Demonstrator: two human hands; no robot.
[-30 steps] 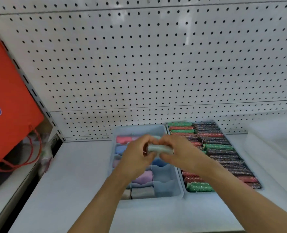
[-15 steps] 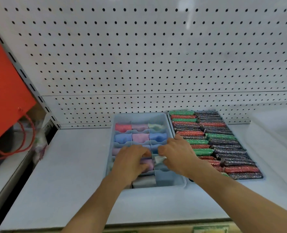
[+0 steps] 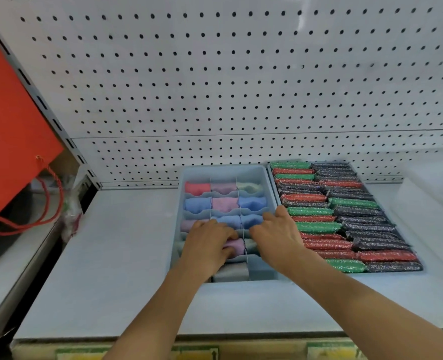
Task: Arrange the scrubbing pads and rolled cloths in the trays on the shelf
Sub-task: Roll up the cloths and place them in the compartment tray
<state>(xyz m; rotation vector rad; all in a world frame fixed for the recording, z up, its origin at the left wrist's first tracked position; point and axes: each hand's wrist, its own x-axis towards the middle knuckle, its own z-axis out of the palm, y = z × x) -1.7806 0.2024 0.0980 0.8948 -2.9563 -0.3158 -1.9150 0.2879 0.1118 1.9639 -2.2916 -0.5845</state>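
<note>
Left hand [image 3: 206, 247] curls its fingers onto a purple rolled cloth [image 3: 234, 246] in the divided tray [image 3: 184, 203]; right hand [image 3: 277, 236], fingers curled down, presses into the cell at its 3 o'clock, contents hidden. Scrubbing pads [image 3: 345, 216] fill the neighbouring tray at 3 o'clock on the shelf [image 3: 111, 255].

Pale shelf [image 3: 127, 255] bearing a divided tray [image 3: 223, 171] with a scrubbing-pad tray [image 3: 420, 270] touching its right side.
</note>
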